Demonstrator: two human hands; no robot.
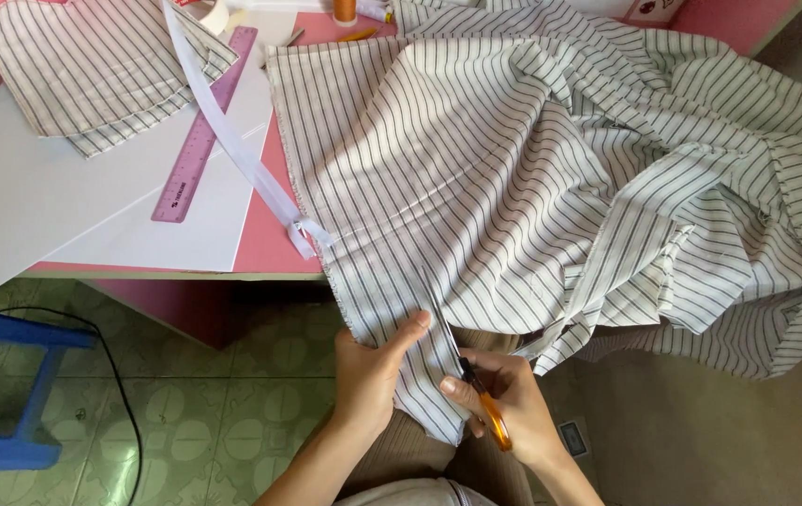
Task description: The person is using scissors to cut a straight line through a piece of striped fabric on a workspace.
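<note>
A large piece of white fabric with dark stripes [513, 159] lies crumpled over a pink table [265, 245] and hangs off its front edge. My left hand [373, 370] grips the hanging strip of this fabric from the left side. My right hand [504, 398] holds orange-handled scissors [481, 394], blades pointing up into the cloth just right of my left thumb. The blades sit in the fabric along a stripe.
Cut striped pieces [92, 66] rest on white paper sheets [64, 187] at the left, beside a purple ruler [204, 131] and a white tape strip [232, 141]. An orange thread spool [345, 11] stands at the back. A blue stool [7, 384] and a black cable are on the tiled floor.
</note>
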